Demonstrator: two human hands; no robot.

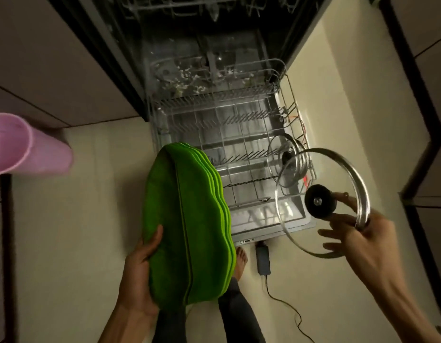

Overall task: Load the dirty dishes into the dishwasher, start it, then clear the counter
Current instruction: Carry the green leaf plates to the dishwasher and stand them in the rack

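Dishwasher, door down, lower rack (239, 134) pulled out over it: one glass lid (287, 160) stands on edge at the rack's right side, black knob toward the camera. Left hand (140, 273) grips a stack of green wavy-edged plates (187, 226) held on edge at the rack's near left corner; right hand (357, 238) pinches the metal rim of a second glass lid (322, 201) with a black knob, at the rack's near right corner. Pink cup (24, 144) lying far left of the rack; black adapter and cable (263, 258) on the floor just before the door's front edge, beside a bare foot (240, 261).

Bare forearms, dark grey trousers (236, 315), bare foot (240, 259).
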